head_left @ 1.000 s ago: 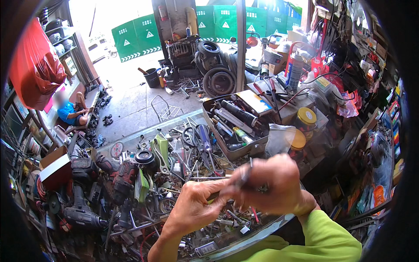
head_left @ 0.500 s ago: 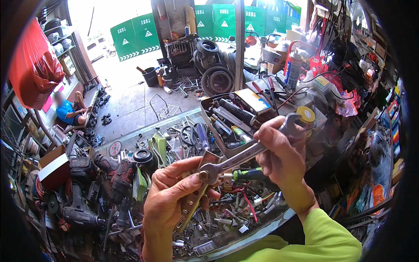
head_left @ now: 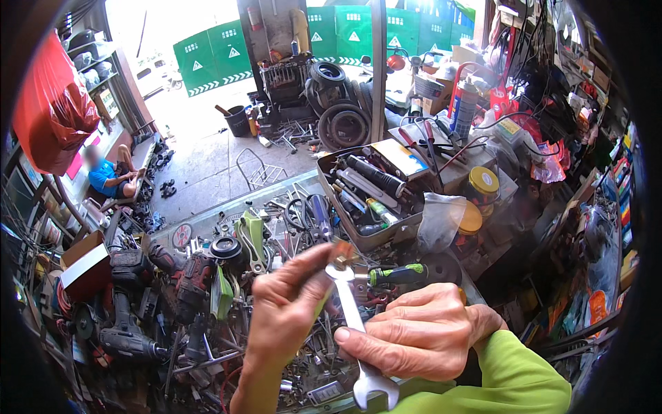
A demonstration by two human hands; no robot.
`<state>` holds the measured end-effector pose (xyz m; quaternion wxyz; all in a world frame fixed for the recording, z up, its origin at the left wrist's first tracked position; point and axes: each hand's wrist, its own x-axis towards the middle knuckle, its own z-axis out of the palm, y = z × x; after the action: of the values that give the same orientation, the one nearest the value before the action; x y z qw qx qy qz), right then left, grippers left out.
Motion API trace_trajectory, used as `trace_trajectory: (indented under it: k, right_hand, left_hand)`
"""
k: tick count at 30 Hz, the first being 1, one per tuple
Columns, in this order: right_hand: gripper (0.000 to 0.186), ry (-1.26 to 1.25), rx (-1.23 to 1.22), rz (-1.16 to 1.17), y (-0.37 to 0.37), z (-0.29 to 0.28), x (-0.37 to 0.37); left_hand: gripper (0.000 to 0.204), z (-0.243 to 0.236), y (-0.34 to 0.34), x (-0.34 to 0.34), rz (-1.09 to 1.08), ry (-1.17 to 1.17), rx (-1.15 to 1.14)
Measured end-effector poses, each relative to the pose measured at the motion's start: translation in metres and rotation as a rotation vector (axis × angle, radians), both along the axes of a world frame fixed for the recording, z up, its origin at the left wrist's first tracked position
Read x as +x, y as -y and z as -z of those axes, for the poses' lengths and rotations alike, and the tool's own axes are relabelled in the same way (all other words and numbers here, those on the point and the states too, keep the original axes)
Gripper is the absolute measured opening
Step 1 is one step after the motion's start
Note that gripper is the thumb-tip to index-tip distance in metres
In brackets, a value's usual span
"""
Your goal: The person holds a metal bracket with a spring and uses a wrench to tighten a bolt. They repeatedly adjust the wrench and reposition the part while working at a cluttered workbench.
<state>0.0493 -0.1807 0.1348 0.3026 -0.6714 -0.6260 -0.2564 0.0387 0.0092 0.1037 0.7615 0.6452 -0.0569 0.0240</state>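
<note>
My left hand (head_left: 286, 310) is closed on a small metal bracket (head_left: 342, 250), mostly hidden behind its fingers and blurred at the top. A silver open-ended wrench (head_left: 350, 303) has its upper jaw at the top of that bracket and hangs down toward me, its lower jaw near the bench edge. My right hand (head_left: 414, 331) grips the wrench shaft from the right, fingers bent over it. Just right of the upper jaw lies a black-and-green handled tool (head_left: 396, 274) among loose hardware.
The bench holds power drills (head_left: 189, 283), an open box (head_left: 84, 265), a metal tool case (head_left: 372, 231) and yellow-lidded jars (head_left: 483, 181). A person (head_left: 110, 179) in blue sits at the far left. Tyres (head_left: 343, 127) stand beyond the bench.
In the last half second my right hand has swung down, turning the wrench from slanting up-right to pointing down toward me. My left hand has shifted slightly right and up.
</note>
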Motion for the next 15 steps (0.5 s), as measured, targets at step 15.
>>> trace_trajectory:
  k: [15]
  right_hand:
    - [0.022,-1.066,0.8,0.234,0.01,-0.02,0.017]
  left_hand:
    - [0.03,-0.001,-0.017,0.003,0.241,-0.238,-0.384]
